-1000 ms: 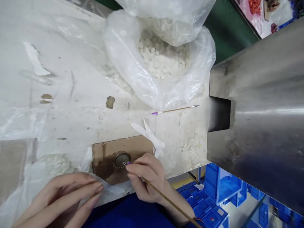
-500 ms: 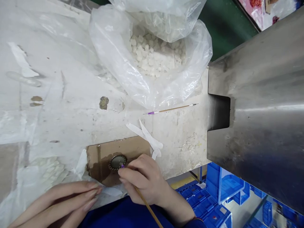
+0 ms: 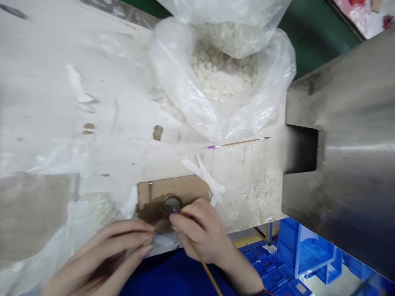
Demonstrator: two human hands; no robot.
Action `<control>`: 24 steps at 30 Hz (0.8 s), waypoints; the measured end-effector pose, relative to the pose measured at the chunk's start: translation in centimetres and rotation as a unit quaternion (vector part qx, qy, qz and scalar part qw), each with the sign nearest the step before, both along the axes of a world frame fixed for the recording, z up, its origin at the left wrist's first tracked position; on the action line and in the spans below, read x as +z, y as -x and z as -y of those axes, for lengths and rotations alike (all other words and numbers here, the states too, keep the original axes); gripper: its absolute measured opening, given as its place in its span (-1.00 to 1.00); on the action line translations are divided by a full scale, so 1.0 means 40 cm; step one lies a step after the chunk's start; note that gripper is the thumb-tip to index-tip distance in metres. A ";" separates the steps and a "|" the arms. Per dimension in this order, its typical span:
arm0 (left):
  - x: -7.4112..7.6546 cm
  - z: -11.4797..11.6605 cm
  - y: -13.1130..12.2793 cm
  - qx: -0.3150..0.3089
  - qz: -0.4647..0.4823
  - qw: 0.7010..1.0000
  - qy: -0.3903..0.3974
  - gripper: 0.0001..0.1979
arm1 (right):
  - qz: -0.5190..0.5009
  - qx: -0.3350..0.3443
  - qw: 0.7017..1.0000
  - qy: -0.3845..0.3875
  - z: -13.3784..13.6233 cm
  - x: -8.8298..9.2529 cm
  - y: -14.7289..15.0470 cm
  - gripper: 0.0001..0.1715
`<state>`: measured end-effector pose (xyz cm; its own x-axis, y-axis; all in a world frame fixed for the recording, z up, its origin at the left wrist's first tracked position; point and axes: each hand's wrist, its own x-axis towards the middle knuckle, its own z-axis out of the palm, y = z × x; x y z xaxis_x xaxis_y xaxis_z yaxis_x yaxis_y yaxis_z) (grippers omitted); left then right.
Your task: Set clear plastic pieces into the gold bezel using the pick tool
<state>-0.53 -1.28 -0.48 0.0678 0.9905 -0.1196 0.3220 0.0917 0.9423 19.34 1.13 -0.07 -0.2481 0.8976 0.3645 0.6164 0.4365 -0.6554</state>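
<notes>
A small round metal cap with a dark ornate rim lies on a brown cardboard patch at the table's near edge. My right hand pinches a thin wooden brush, whose purple tip touches the cap's lower right rim. My left hand rests flat at the table edge, fingers together and stretched toward a white scrap just left of the right hand; it holds nothing.
A second brush lies on the white, stained table. Behind it sits an open plastic bag of small white pieces. A large steel machine housing fills the right. Blue crates stand below. White paper strips lie by the cardboard.
The view swung left and then back right. My right hand keeps the brush tip on the cap with small shifts. My left hand stays stretched at the table edge.
</notes>
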 end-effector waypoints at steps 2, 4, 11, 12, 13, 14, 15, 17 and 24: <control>0.038 -0.037 -0.029 -0.012 0.052 0.998 0.015 -0.87 | -0.033 0.007 0.999 0.020 -0.001 0.005 0.000 -0.74; 0.062 -0.067 -0.054 0.018 0.107 0.994 0.007 -0.93 | -0.086 0.007 0.995 0.041 -0.001 0.006 -0.002 -0.76; 0.056 -0.068 -0.056 0.067 0.221 0.973 0.014 -0.92 | -0.270 -0.013 0.959 0.081 0.039 -0.002 0.005 -0.71; 0.054 -0.065 -0.051 0.058 0.221 0.973 0.005 -0.93 | -0.288 -0.008 0.954 0.086 0.044 0.000 0.008 -0.71; 0.053 -0.064 -0.046 0.048 0.213 0.976 -0.005 -0.93 | -0.299 -0.004 0.950 0.090 0.047 0.002 0.011 -0.70; 0.052 -0.064 -0.041 0.038 0.199 0.979 -0.017 -0.94 | -0.302 0.001 0.949 0.092 0.048 0.006 0.014 -0.70; 0.051 -0.065 -0.038 0.026 0.182 0.983 -0.028 -0.94 | -0.300 0.004 0.949 0.093 0.046 0.010 0.016 -0.70; 0.049 -0.065 -0.034 0.015 0.162 0.986 -0.041 -0.92 | -0.288 0.011 0.953 0.093 0.037 0.022 0.020 -0.71; 0.041 -0.055 -0.036 0.016 0.197 0.979 -0.041 -0.87 | -0.246 0.052 0.965 0.076 -0.006 0.053 0.040 -0.80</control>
